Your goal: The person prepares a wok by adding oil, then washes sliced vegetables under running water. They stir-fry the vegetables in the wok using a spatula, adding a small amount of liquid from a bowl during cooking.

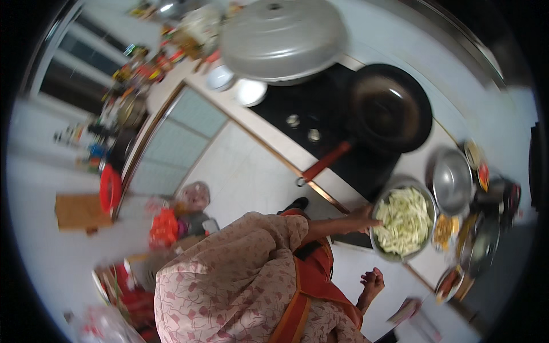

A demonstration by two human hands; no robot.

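My left hand (363, 219) grips the rim of a metal bowl (377, 248), thumb over the edge. Pale green vegetable strips (403, 221) fill the bowl, which is over the front of the counter (450, 257). Lower in the view, my right hand (373, 281) hangs in front of the apron, fingers half curled, with nothing visible in it. Beyond the bowl, a dark wok (388, 109) sits on the black gas cooktop (279, 103). Its red handle (328, 160) juts out past the counter's front edge. The wok's inside shows no food.
A large lidded metal pot (283, 38) stands at the cooktop's far end, near two white bowls (251, 92). Right of the vegetables are a steel basin (452, 182), a dish of yellowish food (445, 231) and a plate of reddish food (449, 283). Bags (164, 229) lie on the floor.
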